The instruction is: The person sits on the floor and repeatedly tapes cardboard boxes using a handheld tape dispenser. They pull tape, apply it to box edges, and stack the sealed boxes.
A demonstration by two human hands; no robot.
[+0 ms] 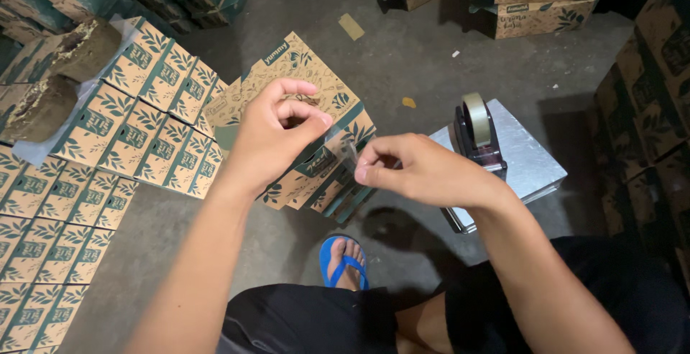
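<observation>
We pinch a clear tape strip [348, 150] taut between left hand [277, 135] and right hand [420, 171], mid-frame above the printed carton [305, 74], tape dispenser [477, 132] just right

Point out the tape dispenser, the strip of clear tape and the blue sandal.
tape dispenser [477, 132]: head view, on the tape roll's side.
strip of clear tape [343, 144]: head view, mid-strip between both hands.
blue sandal [328, 252]: head view, on the sole's left edge.
</observation>
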